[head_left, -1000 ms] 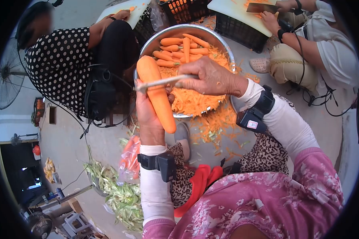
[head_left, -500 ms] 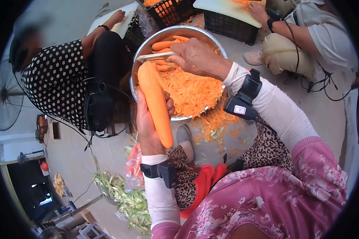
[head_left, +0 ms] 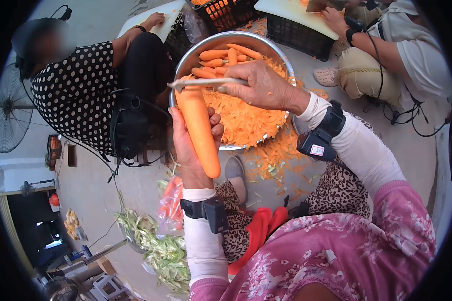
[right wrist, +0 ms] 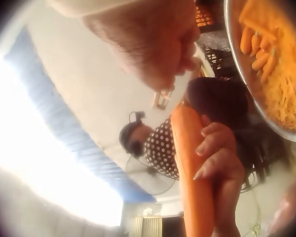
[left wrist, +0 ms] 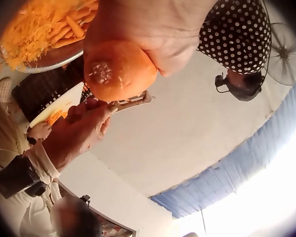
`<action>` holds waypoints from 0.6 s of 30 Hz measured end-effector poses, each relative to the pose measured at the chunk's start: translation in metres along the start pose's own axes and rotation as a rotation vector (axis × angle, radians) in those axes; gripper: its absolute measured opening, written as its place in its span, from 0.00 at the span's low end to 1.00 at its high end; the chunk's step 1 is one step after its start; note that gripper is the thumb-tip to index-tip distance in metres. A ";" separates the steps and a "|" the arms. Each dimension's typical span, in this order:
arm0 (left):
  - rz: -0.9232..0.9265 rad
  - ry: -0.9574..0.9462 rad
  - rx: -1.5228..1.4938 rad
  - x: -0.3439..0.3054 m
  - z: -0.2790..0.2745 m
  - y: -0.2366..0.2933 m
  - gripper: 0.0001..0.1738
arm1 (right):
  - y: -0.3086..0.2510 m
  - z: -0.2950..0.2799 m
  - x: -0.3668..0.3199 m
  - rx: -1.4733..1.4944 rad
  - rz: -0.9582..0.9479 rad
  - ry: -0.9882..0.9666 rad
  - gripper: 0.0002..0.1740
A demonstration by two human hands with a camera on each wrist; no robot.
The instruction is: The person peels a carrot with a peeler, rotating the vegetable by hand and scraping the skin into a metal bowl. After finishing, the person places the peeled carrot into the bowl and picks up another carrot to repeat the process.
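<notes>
Gripped in the right hand (head_left: 268, 89), the peeler (head_left: 211, 82) is brought back across the carrot (head_left: 200, 128), clasped in the left hand (head_left: 188, 155).

Carrots (head_left: 213, 54) in basin (head_left: 267, 45) — crate (head_left: 225, 16) behind, fan (head_left: 8, 106) left

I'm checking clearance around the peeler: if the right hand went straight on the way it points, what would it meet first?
Probably the far end of the large carrot in the left hand. Depth is unclear, so the right hand, holding the peeler, might pass just over.
</notes>
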State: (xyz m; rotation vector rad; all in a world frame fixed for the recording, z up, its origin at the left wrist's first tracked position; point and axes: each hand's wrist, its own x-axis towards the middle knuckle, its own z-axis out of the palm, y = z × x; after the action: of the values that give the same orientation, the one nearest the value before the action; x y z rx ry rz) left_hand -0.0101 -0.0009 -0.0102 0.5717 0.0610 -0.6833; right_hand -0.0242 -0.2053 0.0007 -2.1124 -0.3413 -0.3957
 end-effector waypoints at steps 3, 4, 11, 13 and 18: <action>0.022 0.002 -0.057 0.004 -0.001 0.002 0.33 | -0.007 0.004 -0.008 0.093 -0.169 -0.137 0.13; 0.054 0.085 0.053 0.002 0.001 0.003 0.34 | -0.015 0.003 -0.012 0.183 -0.147 -0.231 0.13; 0.050 0.034 0.168 0.008 -0.001 0.005 0.33 | -0.008 0.004 -0.015 0.152 -0.135 -0.319 0.13; 0.038 0.042 0.020 0.007 0.003 0.002 0.31 | -0.001 0.002 -0.008 0.046 -0.112 -0.256 0.15; 0.006 0.108 0.238 0.004 0.008 -0.006 0.30 | 0.035 -0.008 0.018 -0.303 -0.064 0.057 0.14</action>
State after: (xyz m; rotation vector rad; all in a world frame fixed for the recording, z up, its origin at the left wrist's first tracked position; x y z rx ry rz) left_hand -0.0120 -0.0116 -0.0070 0.8369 0.0798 -0.6578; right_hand 0.0045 -0.2295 -0.0143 -2.3834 -0.3336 -0.5741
